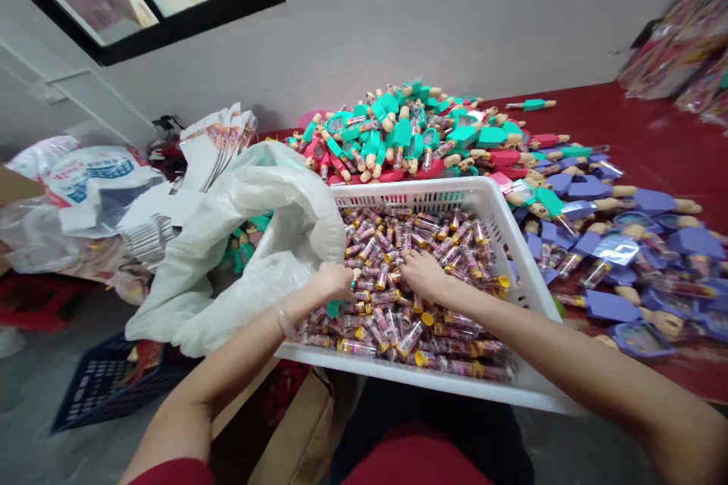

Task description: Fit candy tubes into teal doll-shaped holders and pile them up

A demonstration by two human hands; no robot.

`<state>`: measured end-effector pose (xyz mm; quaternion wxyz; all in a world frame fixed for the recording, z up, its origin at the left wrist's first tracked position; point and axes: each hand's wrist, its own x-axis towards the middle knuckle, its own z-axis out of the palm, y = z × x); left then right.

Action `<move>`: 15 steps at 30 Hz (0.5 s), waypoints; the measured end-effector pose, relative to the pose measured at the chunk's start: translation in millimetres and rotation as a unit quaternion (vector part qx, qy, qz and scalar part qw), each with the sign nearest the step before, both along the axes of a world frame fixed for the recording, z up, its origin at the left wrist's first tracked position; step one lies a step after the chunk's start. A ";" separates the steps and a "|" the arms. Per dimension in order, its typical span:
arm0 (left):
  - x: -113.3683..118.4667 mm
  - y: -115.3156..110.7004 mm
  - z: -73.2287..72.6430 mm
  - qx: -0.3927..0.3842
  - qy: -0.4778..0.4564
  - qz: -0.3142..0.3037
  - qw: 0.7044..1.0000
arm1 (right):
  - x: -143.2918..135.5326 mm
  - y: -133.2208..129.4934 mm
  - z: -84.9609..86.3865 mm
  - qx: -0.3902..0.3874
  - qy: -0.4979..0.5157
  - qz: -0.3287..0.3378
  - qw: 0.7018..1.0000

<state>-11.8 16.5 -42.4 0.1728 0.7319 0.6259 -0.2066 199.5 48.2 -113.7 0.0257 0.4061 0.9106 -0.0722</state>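
Observation:
A white plastic basket is filled with small clear tubes with yellow caps and pinkish contents. My left hand is over the left part of the basket, its fingers closed. A teal piece shows just below it and a small pale end beside the fingertips, so it seems to grip a teal toy. My right hand reaches down into the tubes, fingers curled together. Its fingertips touch the tubes, and what they hold is hidden. Left of the basket, a whitish plastic bag gapes open with teal toys inside.
Behind the basket, teal and red toys with bear-like heads are heaped against the wall. Purple ones spread over the red table on the right. Folded printed cards stand at left, with a blue crate on the floor.

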 end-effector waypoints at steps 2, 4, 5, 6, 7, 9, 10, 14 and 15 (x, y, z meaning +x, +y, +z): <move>-3.3 7.9 -1.2 0.021 -0.042 0.020 0.999 | 5.0 5.8 4.2 -0.003 0.006 -0.036 0.999; -0.5 22.8 8.2 0.071 -0.199 0.093 0.973 | 11.3 11.3 11.2 -0.009 0.016 -0.066 0.998; 3.1 30.6 14.5 0.097 -0.323 0.157 0.928 | 14.4 13.1 15.3 -0.022 0.044 -0.084 0.995; 7.7 37.6 20.7 0.107 -0.462 0.230 0.850 | 17.0 14.0 19.6 -0.041 0.094 -0.102 0.989; 13.1 43.4 26.1 0.098 -0.587 0.297 0.747 | 19.0 13.7 23.7 -0.063 0.165 -0.115 0.977; 24.7 50.6 33.3 0.044 -0.733 0.369 0.570 | 20.9 9.6 31.1 -0.108 0.324 -0.120 0.932; 30.3 52.2 34.7 0.008 -0.767 0.381 0.515 | 20.8 6.4 34.0 -0.119 0.384 -0.111 0.909; 47.6 50.6 29.6 -0.083 -0.813 0.410 0.405 | 15.1 -7.1 41.4 -0.090 0.428 -0.081 0.896; 50.4 49.5 27.5 -0.086 -0.815 0.427 0.383 | 13.0 -9.5 42.5 -0.084 0.420 -0.082 0.900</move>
